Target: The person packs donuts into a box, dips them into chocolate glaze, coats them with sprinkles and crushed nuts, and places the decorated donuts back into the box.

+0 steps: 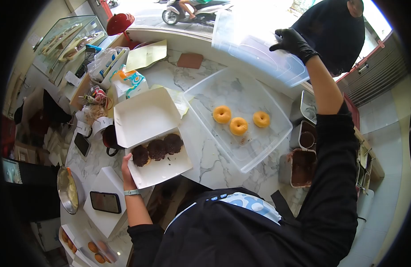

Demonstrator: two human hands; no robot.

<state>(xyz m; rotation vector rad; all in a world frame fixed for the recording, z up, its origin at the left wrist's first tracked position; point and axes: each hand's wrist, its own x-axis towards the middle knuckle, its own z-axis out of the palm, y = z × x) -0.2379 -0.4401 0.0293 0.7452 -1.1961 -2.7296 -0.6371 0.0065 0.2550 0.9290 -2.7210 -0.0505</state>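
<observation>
My left hand (129, 171), bare and wearing a wristband, grips the left side of an open white cardboard box (165, 171). Inside lie three chocolate-topped donuts (156, 150) in a row; the box lid is folded back. My right hand (295, 45), in a black glove, is stretched out at the back right with thumb and fingers apart. It is over a clear plastic lid (263, 58) tilted at the counter's back edge; whether it touches the lid I cannot tell. A clear plastic bin (205, 127) holds three plain ring donuts (238, 126).
Metal containers with chocolate (303, 167) stand at right. On the left are a dark mug (111, 139), a phone (105, 202) on a white box, a metal bowl (68, 190) and boxed donuts (98, 251). A dark-clothed person (330, 35) is beyond the counter.
</observation>
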